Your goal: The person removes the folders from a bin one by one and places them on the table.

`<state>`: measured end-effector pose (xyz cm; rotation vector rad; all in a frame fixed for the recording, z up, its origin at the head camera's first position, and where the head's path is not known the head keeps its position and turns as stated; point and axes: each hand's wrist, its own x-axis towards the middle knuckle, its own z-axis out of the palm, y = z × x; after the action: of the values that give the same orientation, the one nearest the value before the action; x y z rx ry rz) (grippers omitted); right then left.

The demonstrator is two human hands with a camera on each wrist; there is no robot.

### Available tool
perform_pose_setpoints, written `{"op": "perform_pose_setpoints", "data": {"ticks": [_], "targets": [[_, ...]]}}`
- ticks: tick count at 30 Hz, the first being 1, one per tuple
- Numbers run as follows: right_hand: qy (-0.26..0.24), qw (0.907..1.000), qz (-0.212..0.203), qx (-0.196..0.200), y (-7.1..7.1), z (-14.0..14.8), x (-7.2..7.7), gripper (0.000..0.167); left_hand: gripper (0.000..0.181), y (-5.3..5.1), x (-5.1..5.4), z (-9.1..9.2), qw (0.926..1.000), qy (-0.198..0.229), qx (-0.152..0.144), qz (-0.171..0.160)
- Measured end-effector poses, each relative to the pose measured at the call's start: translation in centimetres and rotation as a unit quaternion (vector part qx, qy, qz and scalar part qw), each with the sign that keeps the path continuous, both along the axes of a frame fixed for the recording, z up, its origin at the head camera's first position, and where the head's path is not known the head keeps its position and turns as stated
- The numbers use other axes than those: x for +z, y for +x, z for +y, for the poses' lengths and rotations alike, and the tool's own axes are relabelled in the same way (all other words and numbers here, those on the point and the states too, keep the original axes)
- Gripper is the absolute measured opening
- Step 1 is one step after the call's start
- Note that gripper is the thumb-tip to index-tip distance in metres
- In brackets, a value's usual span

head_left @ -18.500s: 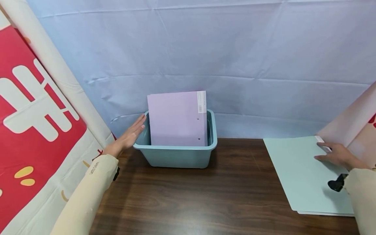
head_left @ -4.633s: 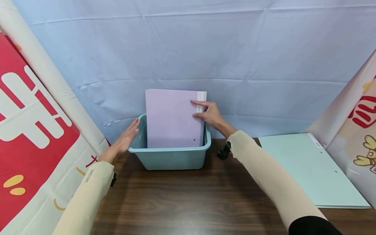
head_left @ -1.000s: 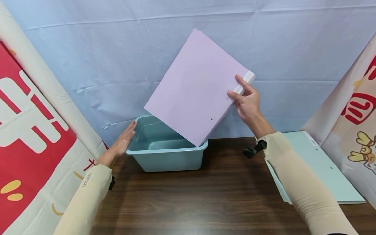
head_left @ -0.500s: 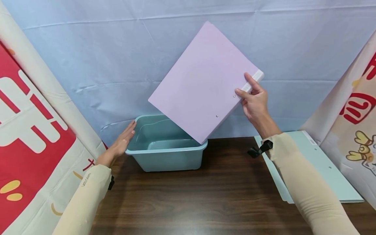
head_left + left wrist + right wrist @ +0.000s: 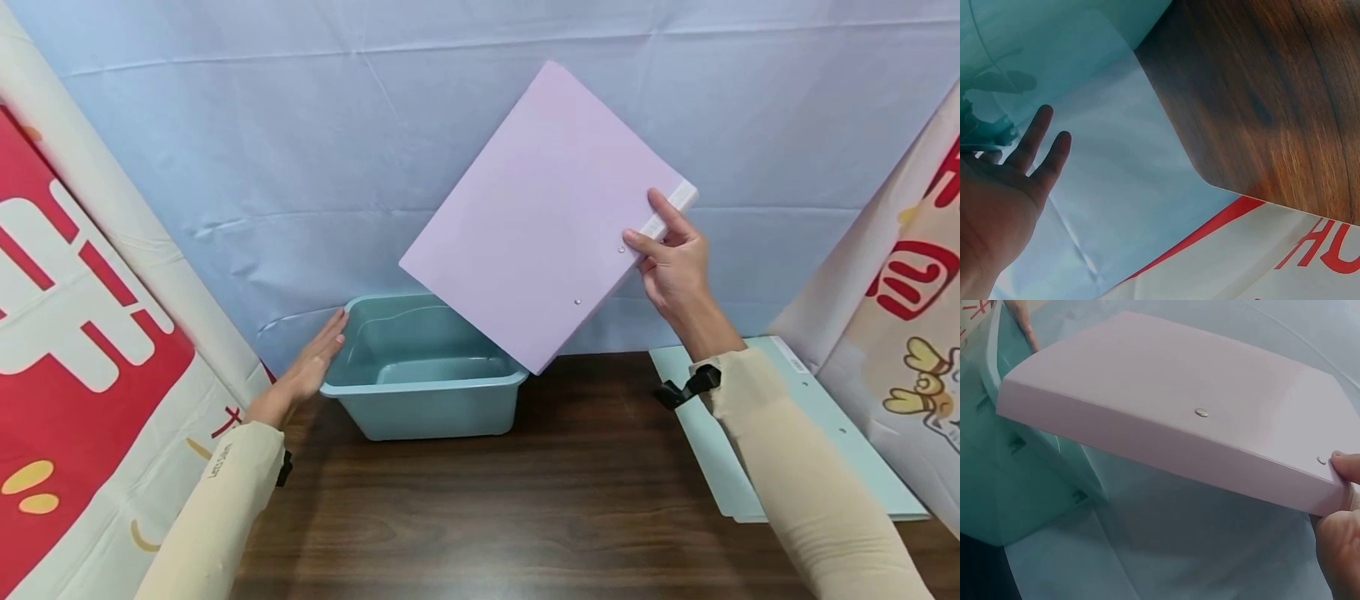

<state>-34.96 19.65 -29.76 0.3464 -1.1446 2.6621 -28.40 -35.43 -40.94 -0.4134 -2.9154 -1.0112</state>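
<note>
A lilac ring binder (image 5: 536, 217) hangs tilted in the air, a lower corner by the right end of the blue-green plastic basin (image 5: 427, 410). My right hand (image 5: 681, 265) grips its spine near the white label, the thumb on the cover. In the right wrist view, the binder's thick spine (image 5: 1147, 444) and metal rivets show, with the hand (image 5: 1341, 544) at its end. At the basin's left rim rests my left hand (image 5: 309, 362), fingers stretched out. From the left wrist view, its fingers (image 5: 1054, 159) look straight beside the basin wall (image 5: 1054, 37).
Pale green binders (image 5: 828, 425) lie stacked flat at the table's right, partly under my right forearm. A blue cloth (image 5: 225, 167) hangs behind the dark wooden table (image 5: 465, 508). Red and white printed cloth (image 5: 67, 317) stands along the left side.
The lilac binder, standing in the basin several seconds ago, has been lifted out and tilted by my right hand. In the last second it moved right. The left hand stays at the rim.
</note>
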Motion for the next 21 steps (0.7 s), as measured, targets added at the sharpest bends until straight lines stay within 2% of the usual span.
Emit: {"op": "perform_pose_setpoints", "data": {"ticks": [5, 10, 17, 21], "targets": [[-0.001, 1.0000, 0.002, 0.006, 0.1, 1.1, -0.5, 0.073, 0.059, 0.1, -0.2, -0.2, 1.0000, 0.000, 0.006, -0.008], [-0.001, 0.9998, 0.001, 0.018, 0.2, 2.1, -0.8, 0.073, 0.059, 0.1, -0.2, -0.3, 1.0000, 0.004, 0.008, -0.002], [0.029, 0.9993, -0.002, 0.024, 0.5, 3.6, -1.4, 0.073, 0.060, 0.2, -0.3, -0.3, 1.0000, 0.002, 0.004, 0.004], [0.025, 0.9989, 0.007, 0.038, 0.6, 4.4, -1.7, 0.072, 0.059, 0.2, -0.3, -0.2, 1.0000, 0.006, 0.007, -0.002]]}}
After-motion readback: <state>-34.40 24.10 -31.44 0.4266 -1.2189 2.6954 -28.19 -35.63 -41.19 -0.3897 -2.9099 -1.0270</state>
